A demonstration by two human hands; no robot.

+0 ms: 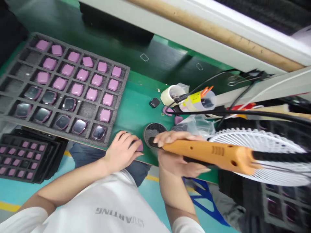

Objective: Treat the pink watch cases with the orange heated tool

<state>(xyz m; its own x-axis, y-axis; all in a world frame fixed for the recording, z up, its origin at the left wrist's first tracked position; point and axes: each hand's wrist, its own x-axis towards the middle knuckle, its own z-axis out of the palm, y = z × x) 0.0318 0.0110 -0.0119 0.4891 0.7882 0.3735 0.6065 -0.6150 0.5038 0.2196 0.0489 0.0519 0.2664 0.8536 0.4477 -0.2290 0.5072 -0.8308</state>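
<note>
Your left hand (120, 152) is curled, fingers (125, 137) closed over a small pink case (140, 147) near the bench's (138, 106) front edge, just right of the foam tray (82, 51). Your right hand (173, 152) wraps tightly around an orange-handled power tool (213, 153), its black tip over a round mesh pad (153, 133).

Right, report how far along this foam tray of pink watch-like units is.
Seemingly done: the glass-faced units in the foam tray's nearest rows. In hand: the left hand is on a pink piece; the right hand grips an orange-handled tool. Left: the pink-backed units in the farther rows.
</note>
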